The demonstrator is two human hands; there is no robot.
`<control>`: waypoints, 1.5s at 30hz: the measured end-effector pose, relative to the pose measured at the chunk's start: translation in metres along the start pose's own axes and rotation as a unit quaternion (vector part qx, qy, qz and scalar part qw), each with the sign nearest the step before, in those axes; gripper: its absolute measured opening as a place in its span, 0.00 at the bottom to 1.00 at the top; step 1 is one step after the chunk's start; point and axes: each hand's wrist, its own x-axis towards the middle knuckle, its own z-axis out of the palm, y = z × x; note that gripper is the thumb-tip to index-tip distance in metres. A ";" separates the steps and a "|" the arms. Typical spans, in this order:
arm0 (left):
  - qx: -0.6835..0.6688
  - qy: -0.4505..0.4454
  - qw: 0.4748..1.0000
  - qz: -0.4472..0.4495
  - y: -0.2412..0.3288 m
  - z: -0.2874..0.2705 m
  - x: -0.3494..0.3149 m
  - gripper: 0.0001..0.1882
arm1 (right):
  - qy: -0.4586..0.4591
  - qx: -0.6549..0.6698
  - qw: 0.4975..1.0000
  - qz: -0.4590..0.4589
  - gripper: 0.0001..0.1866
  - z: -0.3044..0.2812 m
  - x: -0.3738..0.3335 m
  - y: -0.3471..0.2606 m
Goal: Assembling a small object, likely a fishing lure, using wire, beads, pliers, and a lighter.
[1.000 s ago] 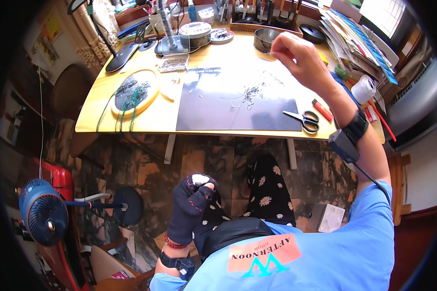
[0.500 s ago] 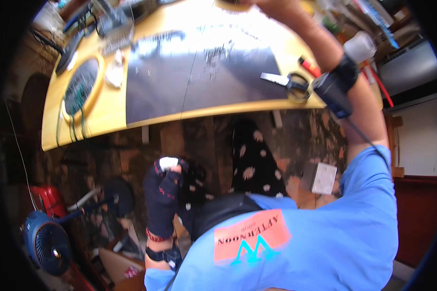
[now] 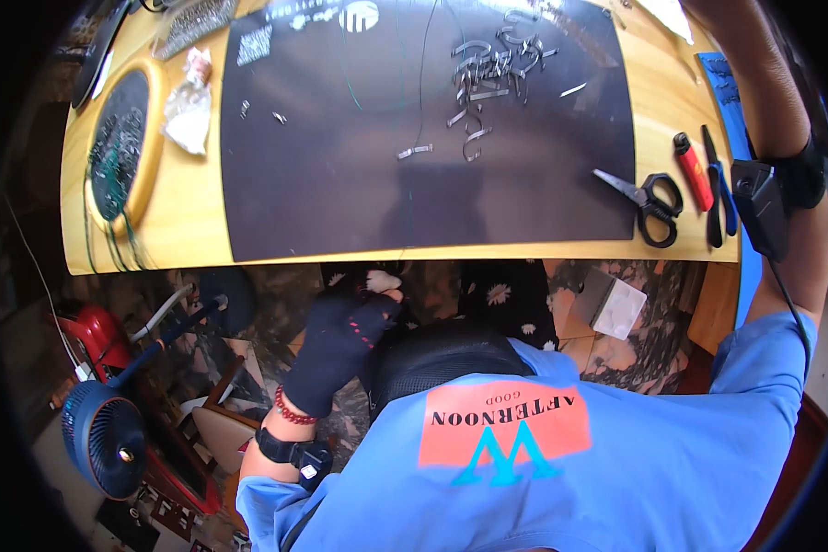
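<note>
My left hand (image 3: 340,336), in a dark glove with red marks, is low in front of the desk edge, near my lap. Its fingers are curled, and something white (image 3: 383,281) shows at the fingertips; I cannot make out what it is. My right arm reaches up the right side, and only the base of my right hand (image 3: 722,11) shows at the top edge, its fingers cut off. On the dark mat (image 3: 331,202) lies a loose heap of thin, shiny dark strips (image 3: 497,69). A small strip (image 3: 416,151) lies apart from it.
Black-handled scissors (image 3: 658,207), a red lighter (image 3: 693,172) and a blue-and-black tool (image 3: 716,189) lie at the desk's right. At left are a yellow-rimmed oval tray (image 3: 147,189) with dark bits and green threads, and a white plastic bag (image 3: 189,115). A blue fan (image 3: 106,442) stands lower left.
The view has shifted and sharpened. My right hand has gone from the top middle to the upper right corner. My left hand stays curled, now closer to the desk edge.
</note>
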 end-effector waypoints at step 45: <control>0.140 -0.328 0.934 0.007 0.009 0.123 -0.039 0.13 | -0.049 -0.019 0.972 -0.228 0.05 0.008 0.005 -0.115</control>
